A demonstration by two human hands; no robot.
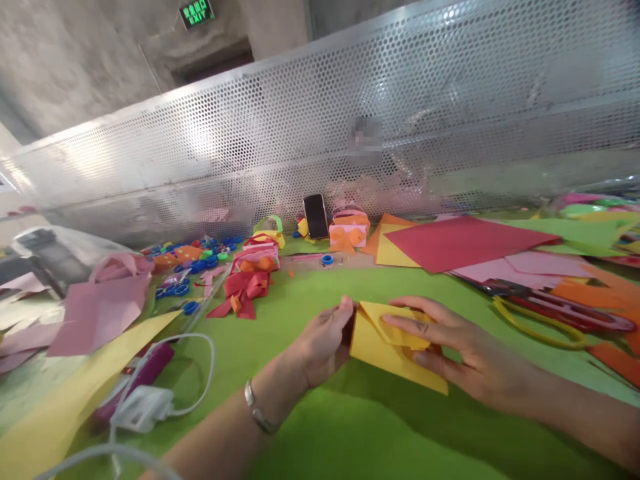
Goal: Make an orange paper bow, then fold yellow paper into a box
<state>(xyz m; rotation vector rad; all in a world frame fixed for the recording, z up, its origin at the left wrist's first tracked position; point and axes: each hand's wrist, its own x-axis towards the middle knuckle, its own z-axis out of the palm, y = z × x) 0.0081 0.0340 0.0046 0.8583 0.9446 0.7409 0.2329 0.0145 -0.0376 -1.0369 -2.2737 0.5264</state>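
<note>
A folded piece of yellow paper [373,343] lies on the green table cover [300,427] in front of me. My left hand [325,340] pinches its left edge, thumb and fingers closed on the paper. A silver bracelet sits on that wrist. My right hand [465,353] rests on top of the paper's right side, fingers stretched out and pressing a fold flat.
Red-handled scissors [555,308] with a yellow loop lie to the right. Red [465,241], pink, orange and green sheets spread behind. A phone [316,216], small paper gift boxes [349,230], blue tape rolls [193,265] and red scraps sit at the back. A white charger [143,408] and cable lie left. A perforated metal screen stands behind.
</note>
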